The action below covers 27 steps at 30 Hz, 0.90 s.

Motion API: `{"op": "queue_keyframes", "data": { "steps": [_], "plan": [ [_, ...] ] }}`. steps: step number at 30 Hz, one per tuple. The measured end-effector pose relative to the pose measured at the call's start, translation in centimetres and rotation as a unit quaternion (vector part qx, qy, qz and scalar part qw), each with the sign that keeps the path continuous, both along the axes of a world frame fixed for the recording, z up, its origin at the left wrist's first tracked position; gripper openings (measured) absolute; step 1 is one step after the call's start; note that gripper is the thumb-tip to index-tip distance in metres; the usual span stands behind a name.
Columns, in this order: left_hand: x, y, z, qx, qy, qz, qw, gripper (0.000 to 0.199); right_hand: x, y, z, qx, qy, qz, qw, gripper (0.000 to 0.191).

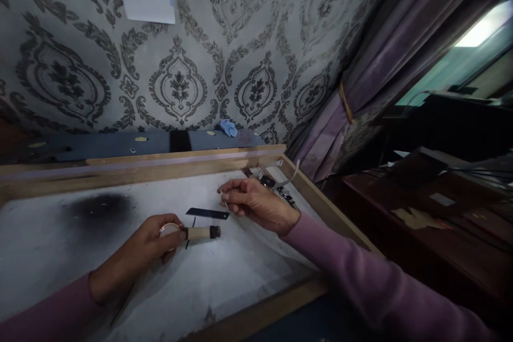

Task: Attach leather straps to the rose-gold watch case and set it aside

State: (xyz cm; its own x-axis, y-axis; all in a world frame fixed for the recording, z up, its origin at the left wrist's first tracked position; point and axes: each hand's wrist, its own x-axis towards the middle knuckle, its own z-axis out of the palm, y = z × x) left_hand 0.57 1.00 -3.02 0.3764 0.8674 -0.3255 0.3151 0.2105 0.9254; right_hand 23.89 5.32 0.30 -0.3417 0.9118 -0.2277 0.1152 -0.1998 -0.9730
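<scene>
My left hand is closed around a wristwatch. Its round, gold-rimmed case sits between thumb and fingers, and a beige band with a dark end sticks out to the right. My right hand, raised to the right of the watch, pinches a thin, pale, pin-like stick. Between the two hands a dark flat blade with a small hole at one end lies on the white work surface. A thin dark strip shows just behind the watch band, partly hidden by it.
Wooden edging borders the work surface. Several watches or watch parts and a pale curved strap lie in the back right corner. A crumpled blue cloth rests on the ledge behind. At right stands a reddish-brown desk.
</scene>
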Motion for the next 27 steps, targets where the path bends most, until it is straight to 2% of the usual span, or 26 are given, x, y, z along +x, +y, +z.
{"op": "queue_keyframes", "data": {
  "steps": [7,14,21,24,26,27],
  "plan": [
    [0.1,0.0,0.4,0.006,0.007,-0.009,1.000,0.027,-1.6,-1.1,0.5,-0.040,0.163,-0.017,0.986,0.022],
    [0.1,0.1,0.3,0.002,0.003,-0.001,1.000,0.025,-2.4,-1.7,0.8,-0.029,0.183,-0.018,0.982,0.026],
    [0.0,0.0,0.5,-0.003,-0.003,0.005,1.000,0.021,-2.3,-1.5,0.5,-0.011,0.159,-0.010,0.987,0.030],
    [0.1,0.1,0.5,0.003,-0.005,-0.002,1.000,0.020,-2.3,-1.7,0.7,0.049,0.090,0.023,0.994,0.027],
    [0.1,0.1,0.6,0.005,-0.008,0.003,1.000,0.020,-2.4,-1.9,1.1,0.148,-0.007,0.070,0.986,0.017],
    [0.2,0.1,0.6,0.005,-0.010,0.005,1.000,0.021,-2.4,-2.1,1.3,0.210,-0.071,0.094,0.970,0.013]
  ]
}}
